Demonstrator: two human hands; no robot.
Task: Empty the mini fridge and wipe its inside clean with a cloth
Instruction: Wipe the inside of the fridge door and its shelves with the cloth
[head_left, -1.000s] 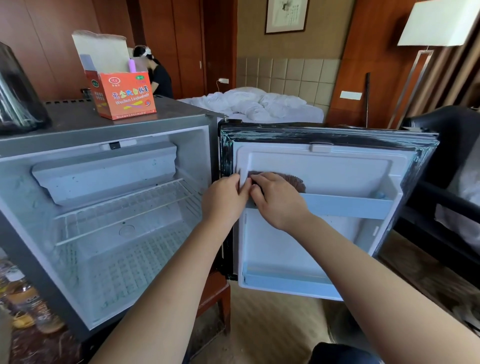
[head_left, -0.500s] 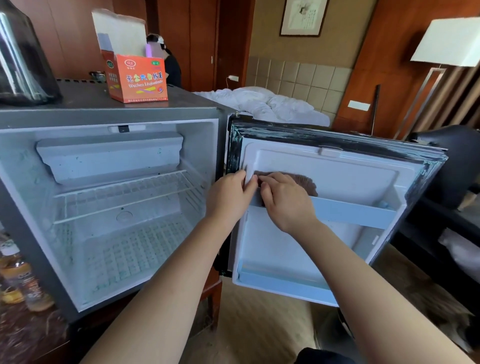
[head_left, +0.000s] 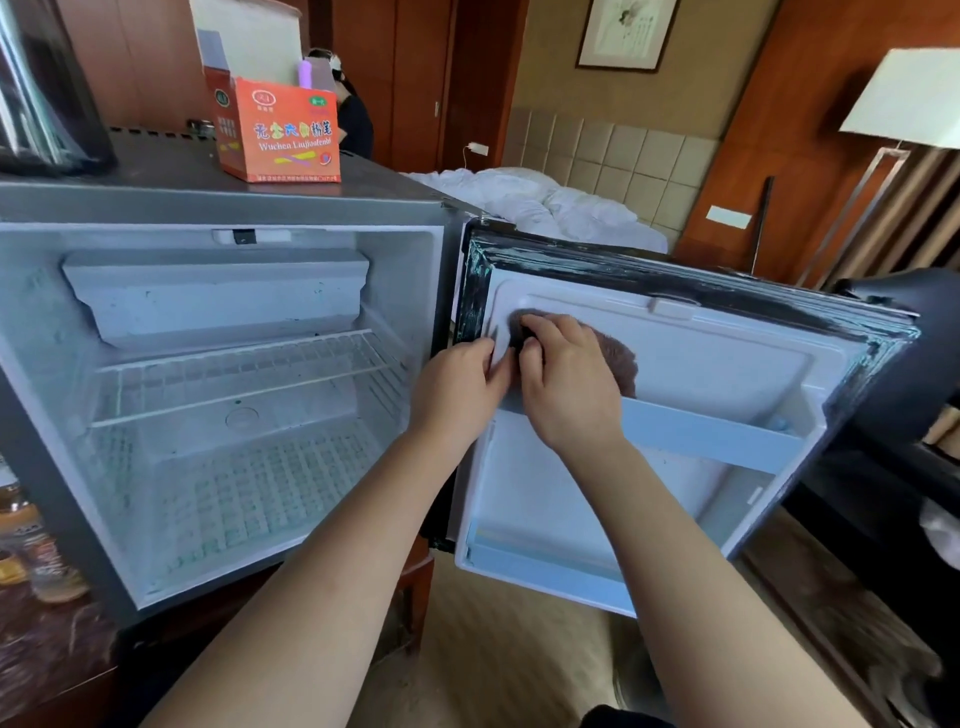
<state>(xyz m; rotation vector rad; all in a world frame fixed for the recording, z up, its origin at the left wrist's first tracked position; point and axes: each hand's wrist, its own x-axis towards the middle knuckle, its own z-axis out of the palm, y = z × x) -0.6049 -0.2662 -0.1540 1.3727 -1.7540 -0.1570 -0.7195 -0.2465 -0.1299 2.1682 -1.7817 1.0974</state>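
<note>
The grey mini fridge (head_left: 223, 208) stands open with a bare white cavity and a wire shelf (head_left: 244, 379). Its door (head_left: 727, 374) swings out to the right, white liner facing me. A brown cloth (head_left: 618, 358) lies against the upper left of the door liner, above the pale blue door rail (head_left: 717, 436). My right hand (head_left: 566, 384) grips the cloth, fingers curled into it. My left hand (head_left: 457, 389) holds the liner's left ridge beside it, fingertips bent over the edge.
An orange carton (head_left: 280, 135) and a dark kettle (head_left: 47, 104) stand on the fridge top. Bottles (head_left: 31, 540) sit on the counter at the lower left. A person stands behind the carton. A bed, a floor lamp and a dark chair (head_left: 904, 353) lie beyond the door.
My right hand has slid the cloth up and to the left on the door liner. My left hand keeps its place on the liner's edge. The camera has moved closer.
</note>
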